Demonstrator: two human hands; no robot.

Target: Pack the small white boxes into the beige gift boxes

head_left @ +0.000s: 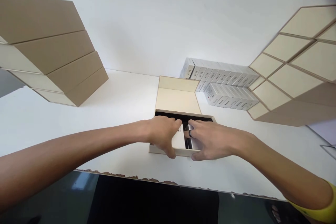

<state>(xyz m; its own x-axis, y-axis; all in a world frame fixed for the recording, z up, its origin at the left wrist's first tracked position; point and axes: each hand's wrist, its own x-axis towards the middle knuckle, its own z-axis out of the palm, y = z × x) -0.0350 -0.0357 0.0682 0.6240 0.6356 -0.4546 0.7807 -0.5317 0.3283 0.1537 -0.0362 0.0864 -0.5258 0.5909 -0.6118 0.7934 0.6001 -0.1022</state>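
A cream gift box (181, 152) with a black inside lies on the table in front of me, its lid (177, 99) folded back. My left hand (163, 133) reaches over its left part, fingers bent round a small white carton (179, 139) inside, thumb at the front wall. On the right, my right hand (210, 139), with a dark ring on one finger, is closed over a second small carton (195, 142) in the box. Its thumb also lies against the front wall. A narrow dark gap shows between the two cartons. My hands hide the box's ends.
Rows of small white cartons (228, 96) stand behind the box to the right. Stacks of closed cream boxes rise at the left (63, 56) and right (296, 70). The white table (123, 161) has a chipped front edge; a white wall is behind.
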